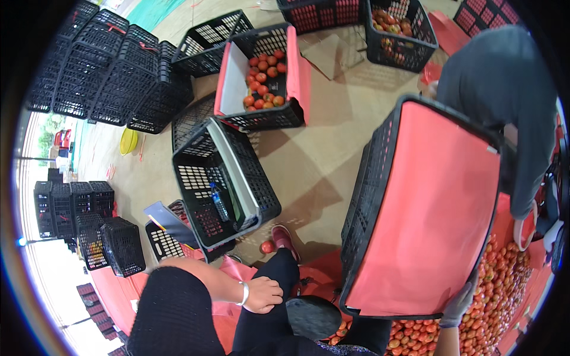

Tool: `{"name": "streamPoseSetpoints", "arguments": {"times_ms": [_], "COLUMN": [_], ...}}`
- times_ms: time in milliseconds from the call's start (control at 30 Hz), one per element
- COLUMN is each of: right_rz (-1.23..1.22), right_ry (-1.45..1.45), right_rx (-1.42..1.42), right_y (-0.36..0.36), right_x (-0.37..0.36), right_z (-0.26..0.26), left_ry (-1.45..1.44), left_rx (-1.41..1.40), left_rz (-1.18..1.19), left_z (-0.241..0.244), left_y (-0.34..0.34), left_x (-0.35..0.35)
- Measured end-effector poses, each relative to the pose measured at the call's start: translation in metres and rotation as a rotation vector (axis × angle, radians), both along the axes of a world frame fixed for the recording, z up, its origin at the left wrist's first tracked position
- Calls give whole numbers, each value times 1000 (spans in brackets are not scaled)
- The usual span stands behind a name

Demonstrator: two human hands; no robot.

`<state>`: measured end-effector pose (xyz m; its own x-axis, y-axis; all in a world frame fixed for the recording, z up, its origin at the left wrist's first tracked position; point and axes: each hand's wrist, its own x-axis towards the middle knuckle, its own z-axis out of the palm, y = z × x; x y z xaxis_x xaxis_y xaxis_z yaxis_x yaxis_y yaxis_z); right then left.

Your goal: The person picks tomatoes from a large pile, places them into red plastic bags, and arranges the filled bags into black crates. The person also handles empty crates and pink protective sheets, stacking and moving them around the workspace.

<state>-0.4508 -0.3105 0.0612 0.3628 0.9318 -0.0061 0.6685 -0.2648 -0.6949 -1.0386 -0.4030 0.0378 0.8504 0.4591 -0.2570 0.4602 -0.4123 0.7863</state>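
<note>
My left hand point(263, 294), bare with a silver bangle at the wrist, rests on my dark-trousered leg and holds nothing. My right hand point(461, 302), in a pale glove, grips the lower right corner of a large black plastic crate point(372, 196). Pink sheeting point(436, 209) fills the crate's face turned up to me; whatever lies beneath it is hidden. Below and right of this crate spreads a big heap of small red tomatoes point(494, 285). A single tomato point(266, 247) lies on the floor beside my pink shoe point(283, 238).
A black crate point(182, 171) holds a water bottle point(219, 202). Behind it, a pink-lined crate point(297, 118) contains several tomatoes. Another tomato crate point(401, 55) stands farther back. A person point(494, 75) bends at the right. Stacked crates point(107, 75) and a yellow basin point(128, 141) are at left.
</note>
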Motion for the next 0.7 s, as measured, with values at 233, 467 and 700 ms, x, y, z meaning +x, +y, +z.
{"name": "streamPoseSetpoints", "arguments": {"times_ms": [233, 467, 700], "right_rz": [-146, -31, 573], "right_ry": [109, 225, 43], "right_rx": [-239, -322, -1059], "right_y": [9, 14, -16], "right_x": [14, -52, -216], "right_z": [0, 110, 224], "left_ry": [584, 494, -49], "left_rx": [-22, -530, -1232], "left_rz": [138, 933, 1835], "left_z": [39, 65, 35], "left_y": [2, -41, -114], "left_x": [-11, -15, -180]}}
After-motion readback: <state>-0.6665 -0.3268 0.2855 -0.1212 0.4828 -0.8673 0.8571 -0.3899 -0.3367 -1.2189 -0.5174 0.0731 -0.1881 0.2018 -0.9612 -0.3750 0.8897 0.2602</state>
